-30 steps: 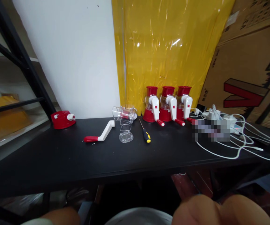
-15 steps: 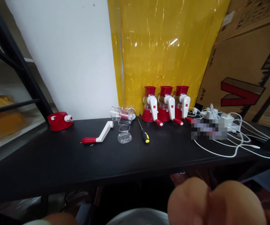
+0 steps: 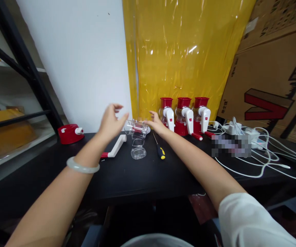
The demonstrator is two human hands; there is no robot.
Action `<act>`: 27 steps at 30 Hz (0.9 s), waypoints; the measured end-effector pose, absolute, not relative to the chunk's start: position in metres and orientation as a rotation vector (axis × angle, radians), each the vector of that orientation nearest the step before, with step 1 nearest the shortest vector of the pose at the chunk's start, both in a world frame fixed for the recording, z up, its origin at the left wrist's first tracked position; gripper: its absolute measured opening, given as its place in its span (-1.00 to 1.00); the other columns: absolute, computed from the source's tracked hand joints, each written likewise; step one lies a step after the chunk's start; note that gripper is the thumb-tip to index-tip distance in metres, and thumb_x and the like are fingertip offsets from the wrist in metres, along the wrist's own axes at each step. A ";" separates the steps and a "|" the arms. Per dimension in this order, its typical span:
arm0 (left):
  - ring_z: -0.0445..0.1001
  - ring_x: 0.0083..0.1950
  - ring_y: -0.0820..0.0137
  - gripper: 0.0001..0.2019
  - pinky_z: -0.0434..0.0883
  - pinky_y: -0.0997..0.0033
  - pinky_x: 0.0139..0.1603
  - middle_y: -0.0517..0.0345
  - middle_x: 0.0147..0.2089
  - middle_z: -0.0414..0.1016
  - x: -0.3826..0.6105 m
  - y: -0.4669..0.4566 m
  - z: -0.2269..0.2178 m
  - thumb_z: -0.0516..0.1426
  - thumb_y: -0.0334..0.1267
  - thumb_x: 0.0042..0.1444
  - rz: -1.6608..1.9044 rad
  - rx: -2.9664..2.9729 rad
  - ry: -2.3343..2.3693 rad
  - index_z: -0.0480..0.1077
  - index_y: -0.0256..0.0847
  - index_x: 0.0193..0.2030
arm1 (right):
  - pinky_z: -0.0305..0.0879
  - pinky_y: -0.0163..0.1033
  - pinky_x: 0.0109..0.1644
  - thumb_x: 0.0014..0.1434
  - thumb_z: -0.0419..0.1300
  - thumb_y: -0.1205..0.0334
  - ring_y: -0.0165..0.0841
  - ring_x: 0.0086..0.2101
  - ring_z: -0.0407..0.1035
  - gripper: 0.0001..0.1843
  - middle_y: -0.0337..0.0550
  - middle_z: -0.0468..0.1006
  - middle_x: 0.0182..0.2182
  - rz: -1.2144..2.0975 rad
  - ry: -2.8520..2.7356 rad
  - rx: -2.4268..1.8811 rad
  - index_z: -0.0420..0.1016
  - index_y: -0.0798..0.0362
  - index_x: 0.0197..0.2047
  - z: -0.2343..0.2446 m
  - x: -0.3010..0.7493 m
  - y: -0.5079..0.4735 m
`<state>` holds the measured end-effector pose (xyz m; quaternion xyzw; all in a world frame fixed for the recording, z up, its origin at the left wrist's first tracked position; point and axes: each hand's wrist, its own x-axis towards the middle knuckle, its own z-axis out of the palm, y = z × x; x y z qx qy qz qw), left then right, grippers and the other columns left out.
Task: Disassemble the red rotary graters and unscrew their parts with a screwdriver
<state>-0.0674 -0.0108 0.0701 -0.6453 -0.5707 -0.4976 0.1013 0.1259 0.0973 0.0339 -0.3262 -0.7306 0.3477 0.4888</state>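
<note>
A: How much looks done?
B: Three grinders [image 3: 185, 116] stand whole at the back of the tabletop [image 3: 137, 175]. A fourth one, I think, is in bits: the clear body [image 3: 137, 127], the crank [image 3: 115, 146] and the red base [image 3: 69, 133] all lie apart. So nearly all of that one looks left to do.
A: Where is the clear body, and which way does it lie?
B: Near the wall, between the crank and the screwdriver [image 3: 159, 146]. It lies on its side. Its long way runs left to right, and its open mouth seems to face left.
A: And the hands?
B: The left hand [image 3: 111, 120] is spread wide just beside its left end, holding nothing. The right hand [image 3: 156, 123] is loosely open at its right end, fingers maybe touching it, with no grip yet
</note>
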 end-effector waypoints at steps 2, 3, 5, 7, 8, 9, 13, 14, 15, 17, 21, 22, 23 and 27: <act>0.38 0.21 0.07 -0.52 0.38 -0.03 0.16 -0.25 0.14 0.37 -0.069 -0.001 0.054 0.19 -0.14 0.19 -1.446 -1.881 -1.772 0.27 -0.40 0.15 | 0.09 -0.03 0.35 0.05 0.30 0.18 -0.13 0.31 0.11 -0.01 0.21 0.13 0.32 1.092 -1.749 -0.799 -0.15 0.13 0.41 0.018 0.121 0.107; 0.36 0.23 0.04 -0.49 0.35 -0.04 0.20 -0.27 0.15 0.36 -0.070 0.003 0.043 0.21 -0.13 0.15 -1.449 -1.869 -1.812 0.25 -0.39 0.15 | 0.11 -0.03 0.35 0.05 0.30 0.21 -0.16 0.32 0.12 0.02 0.20 0.12 0.34 1.151 -1.734 -0.793 -0.20 0.09 0.42 0.012 0.119 0.109; 0.34 0.26 0.04 -0.46 0.32 -0.05 0.24 -0.27 0.19 0.34 -0.072 0.009 0.023 0.20 -0.11 0.13 -1.488 -1.866 -1.838 0.20 -0.33 0.18 | 0.13 -0.04 0.34 0.03 0.31 0.24 -0.18 0.32 0.12 0.06 0.18 0.14 0.34 1.184 -1.729 -0.748 -0.24 0.04 0.44 0.002 0.116 0.109; 0.34 0.28 0.06 -0.44 0.31 -0.02 0.26 -0.28 0.21 0.34 -0.072 0.011 0.008 0.19 -0.09 0.13 -1.513 -1.928 -1.814 0.18 -0.32 0.19 | 0.12 -0.02 0.35 0.00 0.35 0.25 -0.18 0.31 0.15 0.11 0.18 0.19 0.32 1.175 -1.733 -0.701 -0.26 0.02 0.45 -0.006 0.115 0.109; 0.34 0.29 0.05 -0.44 0.30 -0.02 0.28 -0.29 0.22 0.33 -0.072 0.011 0.003 0.18 -0.08 0.13 -1.501 -1.940 -1.811 0.18 -0.33 0.20 | 0.12 -0.01 0.35 -0.01 0.36 0.25 -0.18 0.29 0.17 0.14 0.20 0.20 0.31 1.167 -1.741 -0.675 -0.28 0.03 0.45 -0.010 0.114 0.109; 0.32 0.31 0.04 -0.43 0.27 -0.03 0.30 -0.30 0.23 0.33 -0.071 0.010 0.000 0.17 -0.08 0.13 -1.472 -1.944 -1.813 0.18 -0.33 0.21 | 0.12 0.00 0.35 -0.02 0.37 0.26 -0.18 0.28 0.21 0.16 0.21 0.21 0.31 1.157 -1.753 -0.652 -0.29 0.03 0.45 -0.014 0.114 0.109; 0.09 0.45 -0.06 -0.31 0.08 -0.14 0.40 -0.41 0.36 0.18 -0.065 0.006 -0.005 0.18 -0.08 0.12 -1.317 -1.951 -1.834 0.11 -0.37 0.32 | 0.15 0.03 0.32 -0.01 0.37 0.24 -0.18 0.25 0.24 0.14 0.25 0.22 0.27 1.061 -1.828 -0.605 -0.29 0.07 0.43 -0.028 0.113 0.107; 0.02 0.47 -0.09 -0.26 0.04 -0.19 0.41 -0.46 0.40 0.10 -0.063 0.005 -0.007 0.18 -0.06 0.12 -1.281 -1.967 -1.853 0.08 -0.39 0.35 | 0.17 0.04 0.31 0.00 0.37 0.21 -0.18 0.25 0.23 0.12 0.25 0.23 0.26 1.027 -1.842 -0.615 -0.26 0.07 0.43 -0.031 0.114 0.106; -0.06 0.49 -0.14 -0.22 0.01 -0.23 0.40 -0.51 0.44 0.00 -0.061 0.004 -0.008 0.18 -0.04 0.12 -1.248 -1.982 -1.883 0.04 -0.41 0.38 | 0.19 0.04 0.29 0.00 0.38 0.18 -0.17 0.25 0.22 0.10 0.25 0.24 0.25 0.997 -1.849 -0.631 -0.22 0.08 0.42 -0.032 0.114 0.105; -0.18 0.50 -0.22 -0.13 -0.02 -0.29 0.39 -0.59 0.48 -0.19 -0.058 0.003 -0.010 0.18 0.03 0.11 -1.186 -2.008 -1.954 -0.02 -0.45 0.42 | 0.27 0.01 0.23 -0.04 0.41 0.14 -0.16 0.22 0.26 0.11 0.24 0.24 0.24 0.962 -1.851 -0.661 -0.16 0.08 0.41 -0.033 0.115 0.102; -0.29 0.50 -0.20 -0.01 -0.05 -0.21 0.41 -0.61 0.49 -0.32 -0.058 0.002 -0.014 0.19 0.14 0.08 -1.134 -2.117 -2.007 -0.11 -0.48 0.46 | 0.43 -0.08 0.04 -0.11 0.46 0.08 -0.17 0.07 0.39 0.07 0.22 0.28 0.21 0.911 -1.871 -0.699 0.03 0.12 0.35 -0.029 0.117 0.095; -0.29 0.51 -0.17 -0.01 -0.05 -0.18 0.42 -0.58 0.49 -0.30 -0.059 0.003 -0.015 0.19 0.14 0.08 -1.144 -2.149 -1.996 -0.11 -0.46 0.46 | 0.45 -0.10 0.00 -0.12 0.47 0.06 -0.18 0.03 0.41 0.04 0.21 0.31 0.20 0.891 -1.885 -0.709 0.09 0.14 0.33 -0.028 0.118 0.094; -0.26 0.51 -0.15 -0.01 -0.04 -0.16 0.43 -0.54 0.50 -0.25 -0.060 0.004 -0.016 0.19 0.14 0.08 -1.162 -2.177 -1.976 -0.10 -0.43 0.46 | 0.46 -0.12 -0.03 -0.12 0.46 0.05 -0.20 -0.02 0.44 0.01 0.20 0.34 0.18 0.869 -1.898 -0.721 0.13 0.15 0.31 -0.027 0.119 0.093; 0.00 0.48 -0.05 -0.09 0.06 -0.09 0.42 -0.40 0.45 0.05 -0.065 0.009 -0.022 0.23 0.05 0.07 -1.296 -2.256 -1.807 -0.04 -0.33 0.44 | 0.45 -0.16 -0.06 -0.02 0.41 -0.01 -0.29 -0.18 0.52 -0.18 0.08 0.53 -0.01 0.750 -1.968 -0.792 0.29 0.15 0.23 -0.026 0.120 0.091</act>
